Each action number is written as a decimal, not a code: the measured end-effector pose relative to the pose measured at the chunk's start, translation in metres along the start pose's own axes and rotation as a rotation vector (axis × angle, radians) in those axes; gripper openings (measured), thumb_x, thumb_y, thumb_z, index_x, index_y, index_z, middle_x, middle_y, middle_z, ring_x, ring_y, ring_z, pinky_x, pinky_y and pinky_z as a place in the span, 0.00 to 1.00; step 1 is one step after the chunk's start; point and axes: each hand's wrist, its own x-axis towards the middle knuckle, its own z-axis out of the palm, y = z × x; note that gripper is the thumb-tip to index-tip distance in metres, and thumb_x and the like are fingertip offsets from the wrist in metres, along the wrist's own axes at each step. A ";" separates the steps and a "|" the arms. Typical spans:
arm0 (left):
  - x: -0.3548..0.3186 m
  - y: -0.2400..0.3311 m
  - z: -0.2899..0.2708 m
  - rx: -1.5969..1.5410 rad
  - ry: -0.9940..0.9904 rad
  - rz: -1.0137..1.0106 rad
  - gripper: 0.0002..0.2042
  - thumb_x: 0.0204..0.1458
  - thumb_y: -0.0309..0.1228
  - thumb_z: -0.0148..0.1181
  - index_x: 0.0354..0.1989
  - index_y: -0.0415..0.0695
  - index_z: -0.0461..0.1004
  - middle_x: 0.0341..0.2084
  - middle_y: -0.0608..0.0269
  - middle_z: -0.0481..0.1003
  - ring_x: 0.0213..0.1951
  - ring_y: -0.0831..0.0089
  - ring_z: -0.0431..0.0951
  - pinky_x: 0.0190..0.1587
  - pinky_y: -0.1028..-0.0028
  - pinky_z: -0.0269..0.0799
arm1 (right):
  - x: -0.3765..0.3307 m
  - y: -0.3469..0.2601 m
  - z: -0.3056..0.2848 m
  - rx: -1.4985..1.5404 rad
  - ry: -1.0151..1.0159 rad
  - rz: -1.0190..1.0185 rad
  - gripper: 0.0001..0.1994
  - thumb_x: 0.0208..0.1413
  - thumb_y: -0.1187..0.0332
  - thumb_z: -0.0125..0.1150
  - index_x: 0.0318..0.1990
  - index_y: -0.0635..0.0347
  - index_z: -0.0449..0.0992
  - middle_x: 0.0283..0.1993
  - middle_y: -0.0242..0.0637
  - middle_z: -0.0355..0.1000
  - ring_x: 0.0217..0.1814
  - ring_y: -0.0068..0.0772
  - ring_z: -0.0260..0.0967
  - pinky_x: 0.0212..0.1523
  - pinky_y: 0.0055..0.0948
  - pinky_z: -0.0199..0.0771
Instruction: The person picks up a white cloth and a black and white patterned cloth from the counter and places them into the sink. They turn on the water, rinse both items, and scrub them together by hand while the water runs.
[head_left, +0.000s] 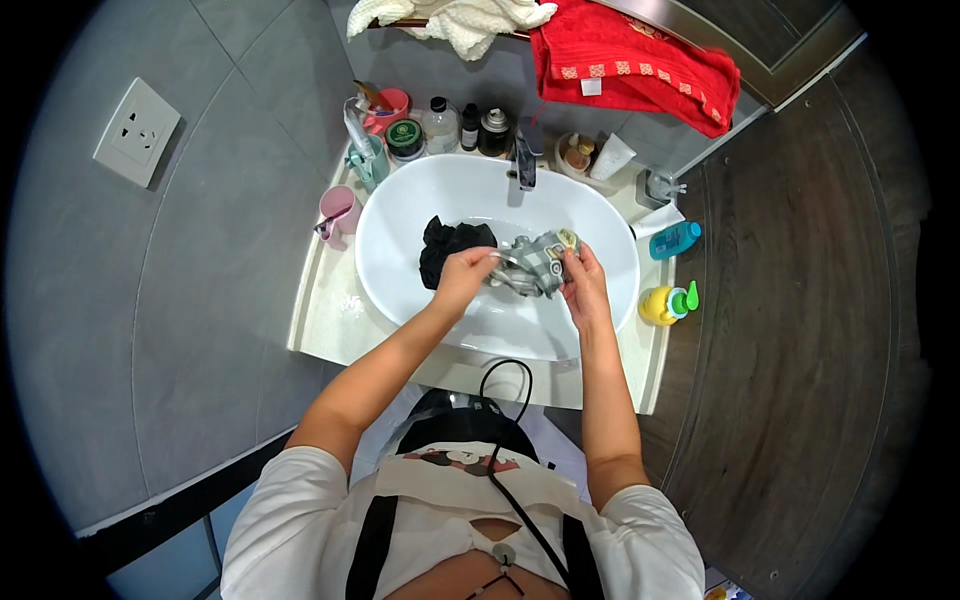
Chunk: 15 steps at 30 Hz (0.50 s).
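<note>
A grey-and-white checked cloth (535, 268) with a small yellowish patch is stretched between my two hands over the white oval washbasin (395, 285). My left hand (466, 275) pinches the cloth's left edge. At its right end, my right hand (586, 283) grips it with the thumb on top. Just left of and behind my left hand, a crumpled black cloth (445, 245) lies in the basin. Some water (490, 222) shows on the basin's bottom. The dark tap (526, 155) stands at the basin's back rim.
Bottles and a green-lidded jar (404, 138) line the back of the counter. A pink cup (340, 208) stands at left; a blue bottle (675, 240) and a yellow pump bottle (668, 304) at right. A red towel (635, 70) hangs above. A black cable (508, 362) loops before me.
</note>
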 end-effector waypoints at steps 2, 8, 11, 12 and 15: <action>0.006 0.002 -0.007 -0.258 0.050 -0.062 0.07 0.53 0.30 0.49 0.36 0.42 0.70 0.29 0.70 0.72 0.33 0.81 0.71 0.36 0.80 0.67 | -0.002 0.003 -0.002 -0.211 0.043 0.021 0.16 0.52 0.68 0.55 0.47 0.63 0.65 0.38 0.32 0.69 0.32 0.17 0.65 0.29 0.18 0.66; 0.014 0.019 -0.013 -0.701 -0.048 -0.142 0.05 0.56 0.32 0.44 0.36 0.46 0.66 0.32 0.65 0.72 0.36 0.72 0.74 0.39 0.67 0.72 | -0.005 0.025 -0.022 -1.191 0.188 -0.352 0.16 0.43 0.67 0.63 0.40 0.61 0.70 0.34 0.36 0.68 0.25 0.25 0.64 0.26 0.23 0.66; 0.011 0.015 -0.015 -0.615 -0.055 -0.131 0.05 0.56 0.31 0.45 0.36 0.45 0.66 0.32 0.64 0.72 0.36 0.73 0.73 0.39 0.69 0.71 | -0.007 0.018 0.005 -0.996 0.120 -0.425 0.13 0.42 0.67 0.63 0.36 0.60 0.71 0.33 0.38 0.68 0.27 0.29 0.66 0.30 0.26 0.68; 0.012 0.011 -0.016 -0.583 -0.051 -0.129 0.05 0.55 0.31 0.45 0.36 0.45 0.66 0.32 0.64 0.72 0.36 0.73 0.73 0.39 0.69 0.71 | -0.006 0.017 0.015 -0.940 0.083 -0.448 0.12 0.42 0.67 0.63 0.35 0.61 0.71 0.33 0.38 0.68 0.28 0.29 0.66 0.30 0.27 0.68; 0.009 0.013 -0.010 -0.542 -0.093 -0.130 0.04 0.55 0.30 0.46 0.36 0.45 0.66 0.32 0.64 0.72 0.36 0.74 0.73 0.39 0.71 0.71 | -0.003 0.020 0.037 -0.952 -0.033 -0.415 0.11 0.42 0.68 0.62 0.34 0.62 0.72 0.33 0.39 0.68 0.30 0.30 0.68 0.32 0.26 0.69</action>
